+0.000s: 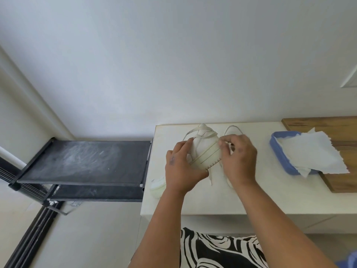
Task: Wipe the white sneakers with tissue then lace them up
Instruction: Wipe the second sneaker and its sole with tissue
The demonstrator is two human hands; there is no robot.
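Bare table (212, 202) in front; blue tray (278, 151) crowds the right side.

Single head-worn wide-angle view, looking forward and down from above near edge of counter (251, 198); close over both forearms; wall fills far upper half; black shelf (83, 161) left

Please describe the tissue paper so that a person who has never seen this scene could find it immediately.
Look at the white table against the wall, then at the wooden board on its right end. At the board's left edge sits a blue tray; the tissue lies over it, a thin crumpled white sheet with torn edges, unlike the sneaker in the hands.
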